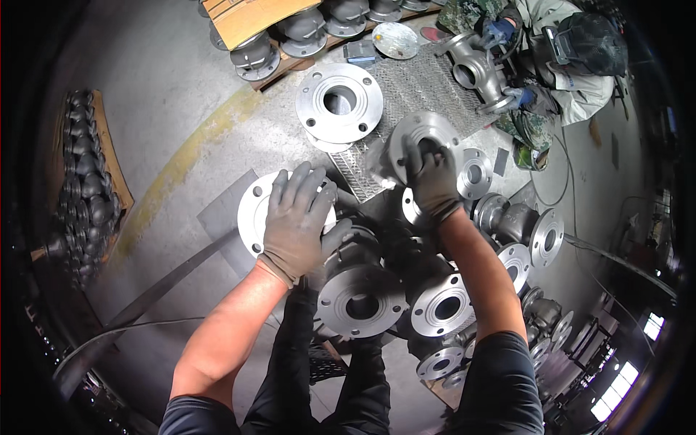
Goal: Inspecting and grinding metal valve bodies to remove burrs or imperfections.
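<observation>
Across the concrete floor (181, 80) we see one co-worker (580, 105), ahead and to the right, with one valve body (464, 49) in front, beside one patterned metal plate (413, 83). Nearer us, one pale flange (250, 217) lies face up on the left, and our left hand (297, 225) is spread wide over it. One grey flange (417, 125) lies ahead and right of that, our right hand (433, 183) being nearer — fingers curled at its centre, though how firmly we cannot tell, nor its body's long axis. One far flange (317, 100) sits ahead of the left hand; two lower flanges (337, 301) show between our forearms (484, 264). Smallest, we count one oval dish (395, 42) — by the plate's far edge.
</observation>
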### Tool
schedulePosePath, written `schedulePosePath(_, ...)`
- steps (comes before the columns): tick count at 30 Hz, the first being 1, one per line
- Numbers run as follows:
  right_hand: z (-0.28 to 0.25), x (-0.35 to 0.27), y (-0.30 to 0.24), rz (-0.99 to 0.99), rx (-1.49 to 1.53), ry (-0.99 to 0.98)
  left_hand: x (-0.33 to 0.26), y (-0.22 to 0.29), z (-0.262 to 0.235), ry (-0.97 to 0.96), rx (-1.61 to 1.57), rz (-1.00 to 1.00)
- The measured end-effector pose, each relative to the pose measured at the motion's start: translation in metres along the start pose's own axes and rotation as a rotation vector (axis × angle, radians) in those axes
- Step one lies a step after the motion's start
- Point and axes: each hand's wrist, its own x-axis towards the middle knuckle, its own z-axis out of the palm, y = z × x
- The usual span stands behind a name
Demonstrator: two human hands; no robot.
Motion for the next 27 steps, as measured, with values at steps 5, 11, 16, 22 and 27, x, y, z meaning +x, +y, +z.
schedulePosePath(5,0.015,0.043,0.047,0.288,-0.079,-0.098,0.000,0.001,-0.004,-0.038,0.034,-0.012)
schedulePosePath(11,0.019,0.050,0.106,0.418,-0.163,-0.122,0.008,0.010,-0.006,-0.038,-0.031,-0.015)
schedulePosePath(16,-0.008,0.065,0.066,0.500,-0.072,-0.221,0.005,0.002,-0.009,-0.029,-0.046,-0.035)
schedulePosePath(22,-0.056,0.126,-0.056,0.121,0.517,0.161,0.001,-0.004,-0.007,-0.018,-0.034,-0.034)
schedulePosePath(27,-0.009,0.161,-0.104,-0.075,0.406,0.034,0.007,0.001,-0.003,-0.123,-0.046,-0.045)
